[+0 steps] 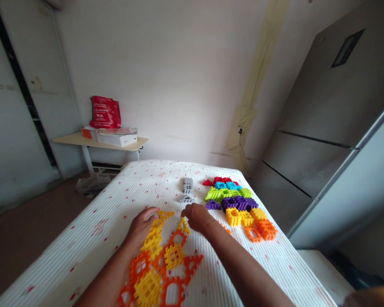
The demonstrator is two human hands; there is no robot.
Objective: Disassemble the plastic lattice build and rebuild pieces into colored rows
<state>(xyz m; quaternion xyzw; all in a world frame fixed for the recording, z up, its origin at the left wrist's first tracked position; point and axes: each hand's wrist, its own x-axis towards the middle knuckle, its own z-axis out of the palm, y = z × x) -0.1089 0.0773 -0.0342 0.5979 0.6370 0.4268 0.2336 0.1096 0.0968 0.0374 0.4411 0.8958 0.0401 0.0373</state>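
My left hand (142,226) curls at the far left end of a flat row of joined yellow building blocks (152,242); a pale greyish patch shows between its thumb and fingers, too small to name. My right hand (196,216) is closed in a pinch just above a small yellow triangular block (184,226), and its fingertips hide whatever they hold. Orange lattice blocks (173,291) join the yellow ones in a flat shape lying between my forearms. Beyond my hands lie a grey window block (187,186) and a grey arched block (187,199).
Right of my hands, blocks lie grouped by colour: red (222,179), blue (227,186), green (225,194), purple (240,204), yellow (233,216) and orange (266,229). A side table (73,140) with a red bag (104,112) stands back left; a fridge (310,128) stands right.
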